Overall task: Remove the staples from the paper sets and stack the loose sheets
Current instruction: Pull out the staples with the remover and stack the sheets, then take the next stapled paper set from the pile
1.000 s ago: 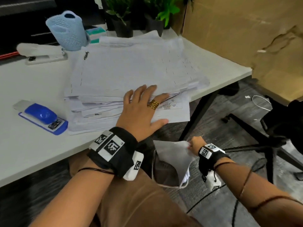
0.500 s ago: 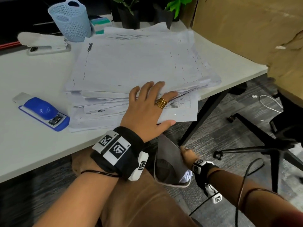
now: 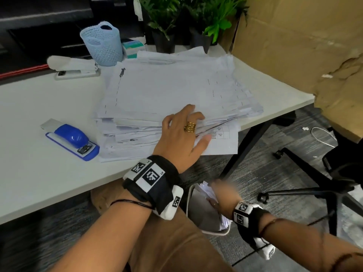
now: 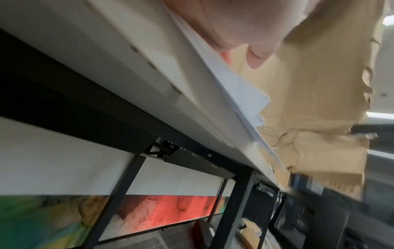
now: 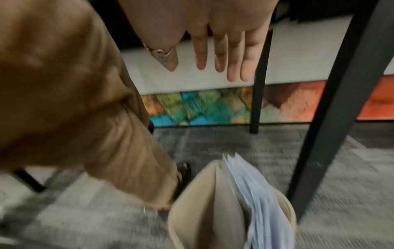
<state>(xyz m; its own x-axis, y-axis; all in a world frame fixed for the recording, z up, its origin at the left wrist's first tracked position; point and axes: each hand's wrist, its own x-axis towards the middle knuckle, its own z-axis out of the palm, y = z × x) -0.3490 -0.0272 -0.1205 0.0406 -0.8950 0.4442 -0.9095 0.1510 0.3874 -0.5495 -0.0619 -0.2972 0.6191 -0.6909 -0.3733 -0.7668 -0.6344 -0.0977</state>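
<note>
A thick, untidy stack of white printed paper sheets [image 3: 172, 99] lies on the white tabletop [image 3: 49, 107], its near corner jutting over the edge. The left hand [image 3: 180, 134] rests flat on that near corner, fingers relaxed and spread, gripping nothing. Below the edge, the right hand [image 5: 215, 33] hangs with straight fingers, empty, just above a beige bin [image 5: 198, 202] on the floor that holds more white sheets [image 5: 255, 193]. A blue stapler [image 3: 72, 140] lies left of the stack.
</note>
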